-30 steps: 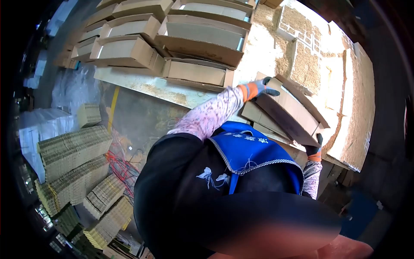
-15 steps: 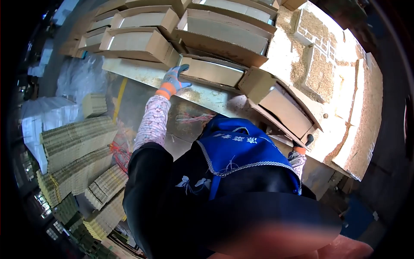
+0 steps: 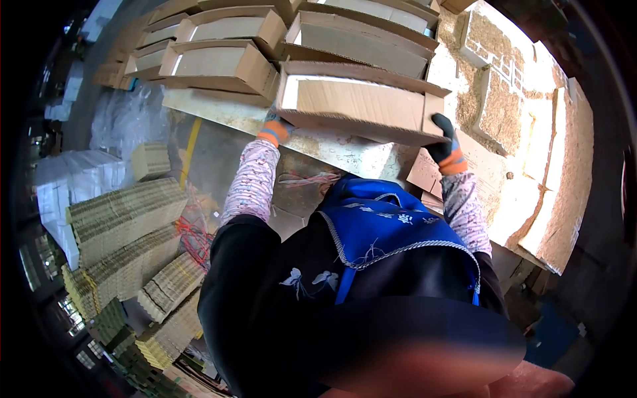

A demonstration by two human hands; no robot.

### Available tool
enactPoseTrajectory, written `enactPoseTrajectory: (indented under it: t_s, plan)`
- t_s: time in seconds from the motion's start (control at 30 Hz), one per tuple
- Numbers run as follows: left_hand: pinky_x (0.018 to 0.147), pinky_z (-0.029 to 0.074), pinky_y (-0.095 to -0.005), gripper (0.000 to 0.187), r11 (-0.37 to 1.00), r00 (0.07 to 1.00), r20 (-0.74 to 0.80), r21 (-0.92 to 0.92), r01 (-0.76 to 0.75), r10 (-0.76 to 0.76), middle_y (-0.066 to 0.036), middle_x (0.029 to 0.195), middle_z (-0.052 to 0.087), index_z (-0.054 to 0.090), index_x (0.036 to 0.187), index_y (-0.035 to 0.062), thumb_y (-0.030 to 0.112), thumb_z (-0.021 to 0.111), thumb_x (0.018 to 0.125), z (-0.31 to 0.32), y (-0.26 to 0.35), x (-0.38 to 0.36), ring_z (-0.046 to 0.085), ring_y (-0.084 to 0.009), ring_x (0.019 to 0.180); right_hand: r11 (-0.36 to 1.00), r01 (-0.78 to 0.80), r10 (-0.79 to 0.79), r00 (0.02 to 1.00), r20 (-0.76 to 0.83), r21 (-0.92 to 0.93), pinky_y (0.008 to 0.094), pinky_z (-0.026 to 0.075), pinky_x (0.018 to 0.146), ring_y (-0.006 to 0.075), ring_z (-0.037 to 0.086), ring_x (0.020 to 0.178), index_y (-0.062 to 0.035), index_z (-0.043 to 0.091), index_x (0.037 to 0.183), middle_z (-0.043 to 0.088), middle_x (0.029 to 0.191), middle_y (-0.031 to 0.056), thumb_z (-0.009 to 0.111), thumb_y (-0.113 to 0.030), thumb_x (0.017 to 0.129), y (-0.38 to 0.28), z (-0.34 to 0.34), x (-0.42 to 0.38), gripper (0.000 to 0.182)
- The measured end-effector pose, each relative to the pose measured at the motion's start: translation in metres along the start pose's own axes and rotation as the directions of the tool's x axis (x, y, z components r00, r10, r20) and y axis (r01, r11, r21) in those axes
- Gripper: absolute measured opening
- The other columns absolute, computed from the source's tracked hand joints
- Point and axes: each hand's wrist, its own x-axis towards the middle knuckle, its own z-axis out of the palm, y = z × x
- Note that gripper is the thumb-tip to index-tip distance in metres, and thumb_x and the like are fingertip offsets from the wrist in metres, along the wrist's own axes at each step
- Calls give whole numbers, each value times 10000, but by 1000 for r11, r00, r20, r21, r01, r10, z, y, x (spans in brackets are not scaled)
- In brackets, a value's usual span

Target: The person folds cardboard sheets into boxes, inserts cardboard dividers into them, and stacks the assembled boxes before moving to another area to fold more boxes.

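An open-topped long cardboard box (image 3: 361, 99), with a brown cardboard sheet and some white showing inside, spans the space between my hands at the front of the bench. My left hand (image 3: 277, 127), in a grey-blue and orange glove, grips its left end from below; those fingers are partly hidden by the box. At the right end, my right hand (image 3: 443, 138), in a glove with dark fingers and an orange cuff, is closed round the corner. What lies beneath the box is hidden.
Several similar open boxes (image 3: 219, 63) stand in rows behind. Flat cardboard pieces (image 3: 428, 174) lie right of my right hand, near white blocks with grainy brown tops (image 3: 501, 99). Stacks of yellowish ribbed pieces (image 3: 126, 205) and clear plastic (image 3: 123, 123) are at left.
The tilted box at right has swung level and moved left and away from me. My left hand, open before, has closed on its left end. My right hand has moved up and left with it.
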Motion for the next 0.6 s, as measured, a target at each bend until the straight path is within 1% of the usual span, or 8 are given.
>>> enactPoseTrajectory:
  t_s: [0.07, 0.17, 0.23, 0.3, 0.37, 0.43, 0.5, 0.6]
  plan:
    - [1076, 242, -339, 836, 996, 993, 86, -24, 82, -79, -118, 1379, 408, 407, 1339, 119, 652, 567, 715, -4, 5, 1, 338, -286, 1283, 997, 63, -64, 998, -12, -44, 369, 460, 871, 226, 540, 1045, -102, 393, 1324, 525, 1192, 91, 550, -271, 833, 6, 34, 4, 542]
    - [1046, 300, -345, 897, 996, 995, -87, -78, -51, 44, -135, 1354, 434, 413, 1321, 67, 592, 688, 647, 15, -11, 13, 382, -289, 1255, 987, 155, -155, 988, 9, -31, 355, 435, 902, 220, 526, 1063, -82, 377, 1333, 524, 1185, 88, 558, -286, 814, 19, 36, 10, 586]
    - [1027, 330, -342, 934, 944, 998, -55, -330, 14, -34, -146, 1342, 444, 393, 1324, 41, 541, 739, 616, 1, -11, 1, 407, -286, 1236, 777, 513, -441, 857, 268, -363, 341, 425, 916, 224, 525, 1067, -60, 379, 1322, 524, 1181, 99, 562, -292, 810, 27, 22, 9, 591]
    - [1009, 359, -339, 976, 827, 996, 1, -556, 77, -92, -156, 1329, 455, 372, 1328, 15, 490, 791, 585, -12, 4, -12, 432, -284, 1218, 983, 183, -183, 983, -25, 7, 354, 490, 833, 207, 572, 970, -68, 527, 1123, 585, 1016, 87, 521, -247, 887, 30, 37, 10, 296]
    - [963, 396, -334, 1026, 831, 976, -165, -556, 27, -142, -209, 1267, 497, 403, 1272, -64, 511, 821, 532, -14, 14, -16, 473, -293, 1179, 783, 392, -385, 915, 118, -482, 352, 480, 842, 208, 572, 955, -55, 522, 1126, 578, 1033, 79, 516, -252, 891, 56, 26, 20, 307]
    - [963, 402, -335, 999, 778, 981, -101, -625, 68, -167, -181, 1256, 513, 393, 1285, -48, 493, 816, 560, -18, 14, -11, 494, -275, 1149, 658, 556, -504, 826, 252, -507, 313, 451, 880, 185, 558, 983, -12, 497, 1166, 571, 1074, 88, 488, -219, 885, 54, 49, -10, 349]
    - [966, 406, -335, 924, 602, 990, -94, -798, -14, -102, -146, 1231, 535, 405, 1276, -29, 374, 844, 569, -12, 8, -12, 504, -248, 1133, 950, 260, -248, 965, 89, -174, 307, 449, 881, 183, 556, 1000, 6, 474, 1207, 563, 1121, 107, 484, -210, 876, 58, 39, -4, 395]
    - [891, 461, -321, 857, 844, 970, -233, -504, -185, 74, -143, 1194, 561, 443, 1245, -27, 281, 862, 563, 23, -27, 9, 555, -222, 1044, 935, 271, -240, 958, 155, -228, 302, 445, 886, 181, 564, 1000, 10, 461, 1232, 574, 1123, 101, 501, -233, 869, 58, 27, -4, 439]
